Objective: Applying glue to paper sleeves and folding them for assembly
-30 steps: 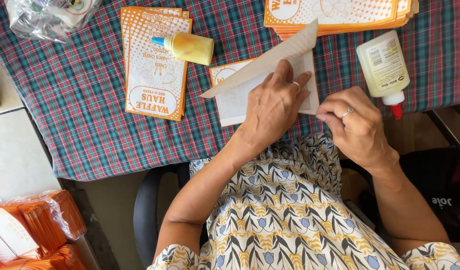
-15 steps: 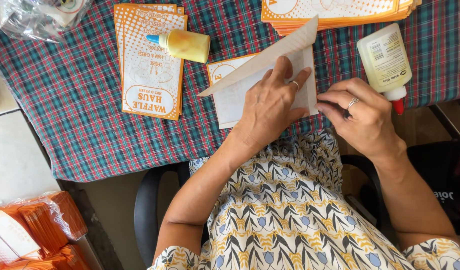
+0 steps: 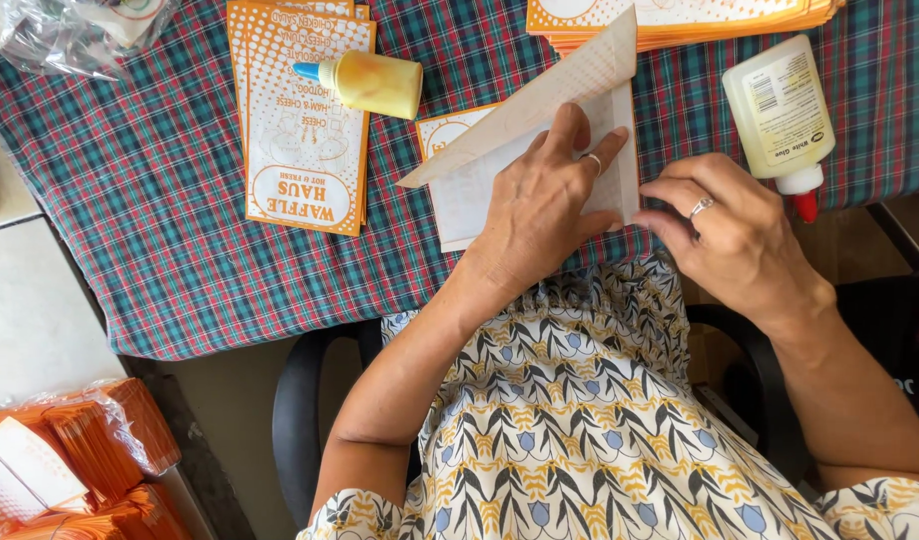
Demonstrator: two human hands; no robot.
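A white and orange paper bag lies on the plaid tablecloth, one flap folded up and slanting toward the upper right. My left hand lies flat on the bag, fingers spread, pressing it down. My right hand pinches the bag's right edge with curled fingers. A small yellow glue bottle with a blue tip lies on its side to the left. To the right of my right hand, a larger white glue bottle with a red tip also lies on its side.
A stack of orange printed paper bags lies at the left, another stack at the top edge. A crumpled clear plastic bag sits top left. Wrapped orange packs rest on the floor below left. I sit in a black chair.
My right hand has shifted slightly left along the bag's right edge. The left hand stays pressed on the bag.
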